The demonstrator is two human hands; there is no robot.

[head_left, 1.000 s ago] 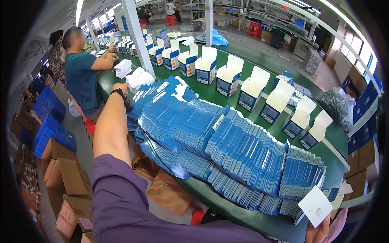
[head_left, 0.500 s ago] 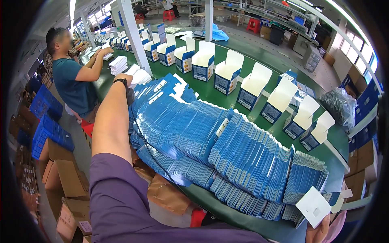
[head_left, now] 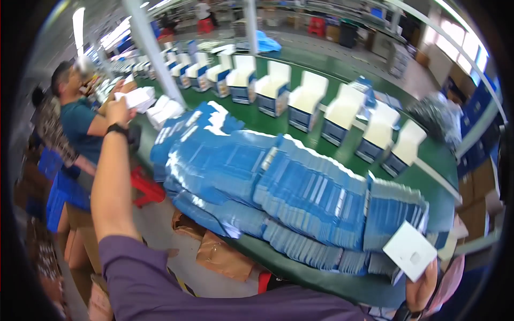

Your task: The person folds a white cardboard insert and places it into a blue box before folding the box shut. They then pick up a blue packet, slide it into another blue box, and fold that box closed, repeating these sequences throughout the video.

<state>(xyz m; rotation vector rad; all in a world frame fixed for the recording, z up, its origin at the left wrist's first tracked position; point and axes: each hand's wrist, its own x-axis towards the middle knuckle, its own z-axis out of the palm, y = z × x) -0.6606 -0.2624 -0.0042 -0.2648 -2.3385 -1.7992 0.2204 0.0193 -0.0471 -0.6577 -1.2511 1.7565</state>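
Observation:
My left hand reaches out to the far left, a dark band on its wrist. Blurred, its fingers close at the edge of white folded card. A second pile of white folded card lies just right of it. At the lower right, my right hand grips a white square card insert with a small cut-out in its middle; the palm is partly hidden behind it. Between my hands, long overlapping rows of flat blue cartons cover the near side of the green bench.
Open blue-and-white boxes stand in a line along the green bench. A co-worker handles white card at the left, beside another person. A white post rises behind. Blue crates, a red stool and brown paper lie below.
My left hand has moved left and away, from the nearer white pile to the farther one. The view has shifted. My right hand still holds the white insert. The co-worker's hands have lifted.

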